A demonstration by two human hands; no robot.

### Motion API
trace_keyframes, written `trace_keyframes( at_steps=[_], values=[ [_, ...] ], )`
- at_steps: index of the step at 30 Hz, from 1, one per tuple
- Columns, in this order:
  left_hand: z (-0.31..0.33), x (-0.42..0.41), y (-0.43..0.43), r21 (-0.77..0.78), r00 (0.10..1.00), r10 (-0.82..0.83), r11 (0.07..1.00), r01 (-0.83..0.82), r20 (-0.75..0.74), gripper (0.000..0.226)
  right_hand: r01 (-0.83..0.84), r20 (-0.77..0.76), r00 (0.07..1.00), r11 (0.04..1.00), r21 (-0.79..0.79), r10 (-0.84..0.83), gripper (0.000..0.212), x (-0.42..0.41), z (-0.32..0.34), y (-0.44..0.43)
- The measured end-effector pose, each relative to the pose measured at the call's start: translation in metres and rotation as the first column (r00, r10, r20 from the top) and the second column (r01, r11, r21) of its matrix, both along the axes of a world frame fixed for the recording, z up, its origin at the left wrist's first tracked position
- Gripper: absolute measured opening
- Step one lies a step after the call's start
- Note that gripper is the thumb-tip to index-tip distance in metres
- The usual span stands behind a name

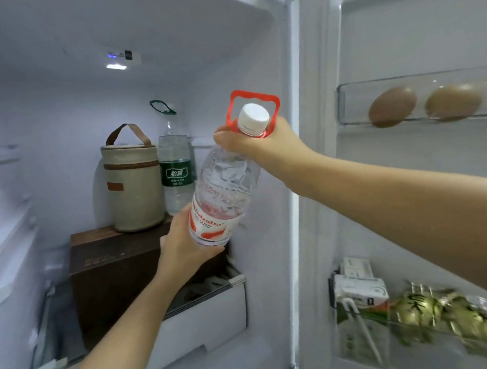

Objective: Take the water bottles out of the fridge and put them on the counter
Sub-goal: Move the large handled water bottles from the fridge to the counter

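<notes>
Head view: nearest us, on the open fridge door at the right, a lower shelf holds white cartons and a blurred bag of greens. Higher up, a clear tray carries brown eggs. Both our arms reach into the fridge. Our left hand cups the base of the red-label bottle from below, fingers curled round it. Our right hand grips its neck just under the white cap, and the red handle stands up above the fingers. The bottle is tilted, its top leaning right, and we hold it in the air inside the fridge. Below it lies a white drawer. Behind the left hand sits a brown box, and on it stands a beige bag. Just beside the bag, at the back, a green-label bottle stands upright; we cannot tell what it rests on.
</notes>
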State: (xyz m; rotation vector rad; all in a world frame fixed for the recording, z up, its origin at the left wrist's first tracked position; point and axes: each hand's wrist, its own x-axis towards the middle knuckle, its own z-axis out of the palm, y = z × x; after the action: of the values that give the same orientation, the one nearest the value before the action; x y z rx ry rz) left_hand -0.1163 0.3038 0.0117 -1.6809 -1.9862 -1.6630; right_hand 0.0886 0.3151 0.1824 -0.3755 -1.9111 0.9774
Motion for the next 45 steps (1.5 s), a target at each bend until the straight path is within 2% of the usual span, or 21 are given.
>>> trace_keyframes(
  at_steps=[4,8,10,16,20,26,30,33,36,40,45],
  values=[
    [0.004,0.035,-0.016,-0.041,0.998,0.019,0.999,-0.021,-0.055,0.085,-0.021,-0.035,0.999,1.0,0.006,0.021,0.009,0.054,-0.006,-0.017],
    [0.002,0.092,-0.043,-0.054,0.993,0.037,0.998,-0.043,-0.116,0.083,-0.031,-0.079,0.996,0.999,0.02,0.033,0.007,0.114,-0.015,-0.039],
    [-0.002,0.126,-0.059,-0.033,0.991,0.057,0.998,-0.061,-0.118,0.091,-0.017,-0.095,0.995,1.0,0.023,0.019,0.008,0.145,-0.021,-0.05],
    [-0.012,0.223,-0.108,-0.056,0.985,-0.038,0.998,0.029,-0.17,0.088,0.055,-0.114,0.992,0.998,-0.006,-0.055,0.006,0.246,-0.035,-0.085],
    [-0.016,0.276,-0.128,-0.077,0.975,-0.066,0.996,0.051,-0.213,0.082,0.132,-0.14,0.98,0.989,-0.061,-0.139,0.033,0.304,-0.043,-0.103],
    [-0.031,0.345,-0.132,-0.181,0.965,-0.202,0.968,0.171,-0.168,0.095,0.243,-0.163,0.952,0.964,-0.107,-0.258,0.046,0.379,-0.056,-0.121],
    [-0.038,0.397,-0.124,-0.251,0.929,-0.341,0.92,0.3,-0.14,0.095,0.345,-0.17,0.913,0.925,-0.16,-0.37,0.042,0.426,-0.068,-0.125],
    [-0.046,0.435,-0.112,-0.312,0.893,-0.432,0.871,0.379,-0.121,0.087,0.411,-0.164,0.882,0.891,-0.191,-0.442,0.051,0.458,-0.078,-0.125],
    [-0.058,0.47,-0.095,-0.36,0.842,-0.536,0.799,0.481,-0.066,0.081,0.465,-0.166,0.847,0.854,-0.233,-0.506,0.032,0.489,-0.09,-0.12],
    [-0.079,0.518,-0.071,-0.403,0.755,-0.654,0.702,0.588,-0.038,0.056,0.52,-0.2,0.783,0.796,-0.309,-0.589,0.018,0.528,-0.105,-0.108],
    [-0.104,0.574,-0.047,-0.441,0.64,-0.767,0.562,0.699,0.037,0.06,0.656,-0.171,0.667,0.681,-0.327,-0.725,0.026,0.57,-0.122,-0.095]
  ],
)
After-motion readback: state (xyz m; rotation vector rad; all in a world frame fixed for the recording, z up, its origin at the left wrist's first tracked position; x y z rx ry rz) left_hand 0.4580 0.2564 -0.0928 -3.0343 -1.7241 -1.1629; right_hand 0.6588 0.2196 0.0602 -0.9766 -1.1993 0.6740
